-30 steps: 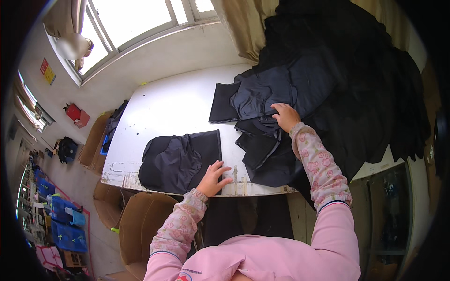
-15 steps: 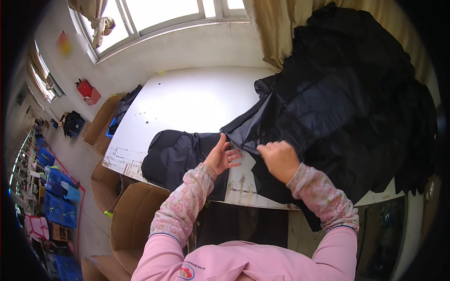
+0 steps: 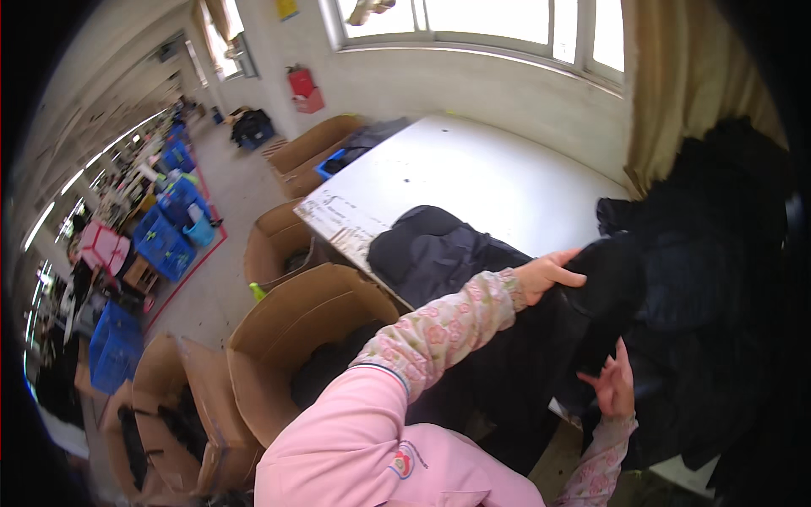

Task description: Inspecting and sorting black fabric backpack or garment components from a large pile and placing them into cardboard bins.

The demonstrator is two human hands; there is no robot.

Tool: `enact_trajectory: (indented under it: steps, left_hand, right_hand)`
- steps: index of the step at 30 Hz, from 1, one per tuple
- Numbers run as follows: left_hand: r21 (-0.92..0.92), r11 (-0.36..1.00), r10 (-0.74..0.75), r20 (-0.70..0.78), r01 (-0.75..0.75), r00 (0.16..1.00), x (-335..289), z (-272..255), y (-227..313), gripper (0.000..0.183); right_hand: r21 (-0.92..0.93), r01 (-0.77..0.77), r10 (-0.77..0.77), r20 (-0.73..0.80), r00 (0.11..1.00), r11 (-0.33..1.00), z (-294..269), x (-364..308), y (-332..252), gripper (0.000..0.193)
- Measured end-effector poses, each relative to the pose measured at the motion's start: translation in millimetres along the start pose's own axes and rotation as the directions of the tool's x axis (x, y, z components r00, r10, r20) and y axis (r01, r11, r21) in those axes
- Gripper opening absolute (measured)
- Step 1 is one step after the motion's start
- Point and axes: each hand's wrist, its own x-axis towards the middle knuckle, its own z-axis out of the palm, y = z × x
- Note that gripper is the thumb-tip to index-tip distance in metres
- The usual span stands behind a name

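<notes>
Person's L hand (image 3: 549, 277) grips black cloth (image 3: 594, 308), thumb on top; R hand (image 3: 615, 384) is wide, thumb & fingers apart. Cloth runs from L hand twd R hand, L being nearer; long axis unclear, dark-on-dark. Another black piece (image 3: 431, 245) on white tabletop (image 3: 498, 182), L of L hand.
</notes>
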Motion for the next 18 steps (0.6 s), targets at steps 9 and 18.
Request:
enact_trajectory:
  steps: [9,18]
  left_hand:
    - [0.965,-0.098,0.402,0.261,-0.242,0.878,-44.7,66.9,1.1,0.117]
    - [0.845,0.446,0.612,-0.047,-0.295,0.79,-32.4,44.9,-2.5,0.063]
  right_hand:
    - [-0.445,0.141,-0.313,-0.34,0.887,0.885,74.0,25.4,-44.2,0.041]
    - [-0.786,0.189,-0.447,-0.122,0.886,0.589,102.6,57.3,9.6,0.053]
